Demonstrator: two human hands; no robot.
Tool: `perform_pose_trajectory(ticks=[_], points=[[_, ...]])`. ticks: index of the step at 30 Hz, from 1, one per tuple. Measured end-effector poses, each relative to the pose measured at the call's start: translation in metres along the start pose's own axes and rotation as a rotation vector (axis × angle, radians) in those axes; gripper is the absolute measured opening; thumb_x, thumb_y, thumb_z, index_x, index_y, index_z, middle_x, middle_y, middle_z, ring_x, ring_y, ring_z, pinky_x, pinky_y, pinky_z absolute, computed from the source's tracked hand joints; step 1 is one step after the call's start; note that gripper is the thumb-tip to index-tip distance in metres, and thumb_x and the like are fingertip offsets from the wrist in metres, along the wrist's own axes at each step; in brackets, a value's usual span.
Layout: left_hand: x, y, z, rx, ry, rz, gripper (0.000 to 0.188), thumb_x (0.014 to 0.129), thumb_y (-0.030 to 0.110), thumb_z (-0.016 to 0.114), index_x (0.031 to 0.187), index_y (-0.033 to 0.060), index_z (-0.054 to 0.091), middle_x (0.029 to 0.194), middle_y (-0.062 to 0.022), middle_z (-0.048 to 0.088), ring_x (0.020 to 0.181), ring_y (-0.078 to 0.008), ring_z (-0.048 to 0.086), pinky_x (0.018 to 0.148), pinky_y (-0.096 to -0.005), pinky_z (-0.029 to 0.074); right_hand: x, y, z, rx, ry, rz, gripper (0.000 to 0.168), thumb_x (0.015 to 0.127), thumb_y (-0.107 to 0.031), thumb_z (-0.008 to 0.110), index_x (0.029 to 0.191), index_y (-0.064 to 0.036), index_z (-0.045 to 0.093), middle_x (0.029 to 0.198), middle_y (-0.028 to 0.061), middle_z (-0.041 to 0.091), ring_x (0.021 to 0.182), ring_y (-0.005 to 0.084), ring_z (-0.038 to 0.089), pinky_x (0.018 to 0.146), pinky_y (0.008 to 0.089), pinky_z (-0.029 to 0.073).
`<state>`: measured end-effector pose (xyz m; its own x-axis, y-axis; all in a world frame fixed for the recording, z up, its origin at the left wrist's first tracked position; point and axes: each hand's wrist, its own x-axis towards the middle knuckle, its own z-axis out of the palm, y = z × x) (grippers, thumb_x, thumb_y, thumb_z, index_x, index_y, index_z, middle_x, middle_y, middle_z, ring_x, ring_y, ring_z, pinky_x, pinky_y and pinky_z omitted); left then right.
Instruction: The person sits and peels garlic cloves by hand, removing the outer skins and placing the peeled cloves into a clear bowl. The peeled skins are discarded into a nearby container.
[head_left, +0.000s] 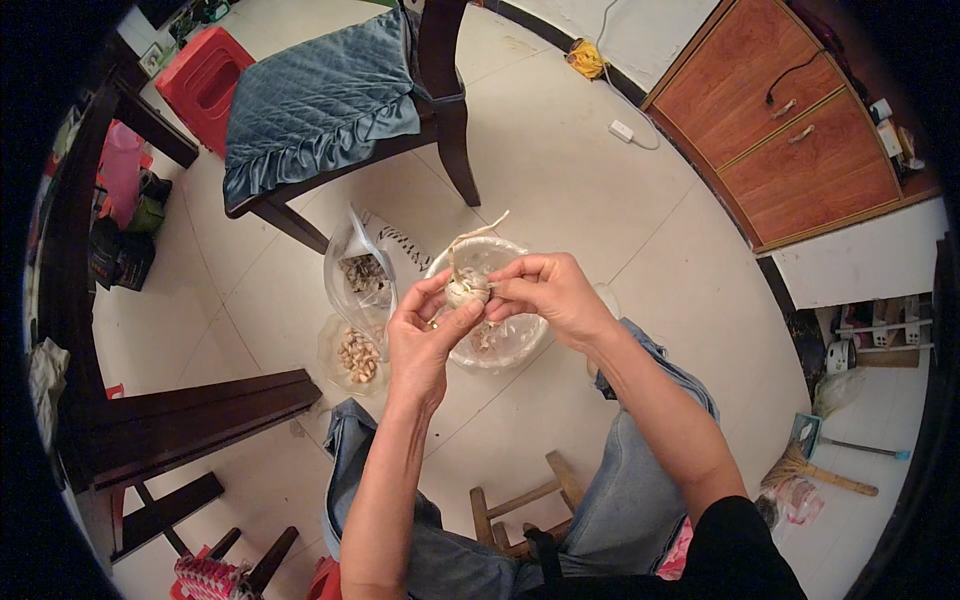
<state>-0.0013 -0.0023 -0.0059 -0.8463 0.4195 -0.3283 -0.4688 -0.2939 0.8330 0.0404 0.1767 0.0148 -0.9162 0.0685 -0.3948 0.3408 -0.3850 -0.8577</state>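
Note:
My left hand (426, 330) holds a whole garlic bulb (466, 289) with its long dry stalk pointing up and away. My right hand (544, 296) pinches at the bulb's right side with thumb and fingers. Both hands are above a white bin (501, 357) lined with a clear plastic bag, with some peelings inside. Left of the bin, a glass dish (330, 367) on the floor holds peeled garlic cloves (358, 355). Beside it lies an open clear plastic bag (337, 289) with dark, dry pieces in it.
A dark wooden chair with a quilted blue seat cover (322, 90) stands ahead, beside a red plastic stool (206, 82). A dark table leg (202, 420) reaches in from the left. Wooden cabinet doors (780, 127) are at the right. A small wooden stool (525, 499) shows between my legs.

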Motion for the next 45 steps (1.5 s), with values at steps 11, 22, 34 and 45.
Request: perform_pose_trajectory(ticks=[11,22,34,45], points=[[-0.002,0.002,0.001,-0.082,0.011,-0.074,0.052,0.082,0.0,0.074,0.127,-0.003,0.05,0.119,-0.0134,0.06,0.1,-0.0215,0.066,0.087,-0.0322,0.058,-0.001,0.003,-0.004,-0.091,-0.052,-0.082,0.019,0.089,-0.006,0.067,0.103,0.008,0.067,0.085,0.0152,0.071,0.078,0.0173,0.071,0.077,0.0283,0.058],[-0.002,0.002,0.001,-0.043,0.043,-0.065,0.051,0.08,-0.001,0.075,0.126,-0.0035,0.053,0.119,-0.0116,0.06,0.098,-0.0184,0.066,0.083,-0.0301,0.057,-0.003,0.001,0.0,-0.132,-0.013,-0.087,0.015,0.09,-0.005,0.063,0.098,0.007,0.068,0.084,0.0144,0.071,0.075,0.0182,0.071,0.072,0.0276,0.058],[-0.004,0.005,0.006,0.399,-0.023,0.137,0.047,0.075,-0.003,0.076,0.12,-0.0046,0.061,0.109,-0.0081,0.058,0.079,-0.009,0.064,0.065,-0.0198,0.055,0.002,0.0,-0.007,-0.178,-0.011,0.041,0.018,0.083,-0.012,0.073,0.091,0.004,0.069,0.078,0.011,0.069,0.065,0.0141,0.067,0.062,0.0247,0.055],[-0.005,0.007,0.004,0.41,-0.031,0.097,0.053,0.075,-0.001,0.076,0.125,-0.0037,0.06,0.115,-0.0106,0.063,0.091,-0.0161,0.067,0.082,-0.0267,0.056,0.003,0.004,-0.009,-0.09,0.028,0.095,0.012,0.086,-0.007,0.067,0.081,0.003,0.065,0.078,0.0113,0.068,0.065,0.0162,0.068,0.061,0.0255,0.059]])
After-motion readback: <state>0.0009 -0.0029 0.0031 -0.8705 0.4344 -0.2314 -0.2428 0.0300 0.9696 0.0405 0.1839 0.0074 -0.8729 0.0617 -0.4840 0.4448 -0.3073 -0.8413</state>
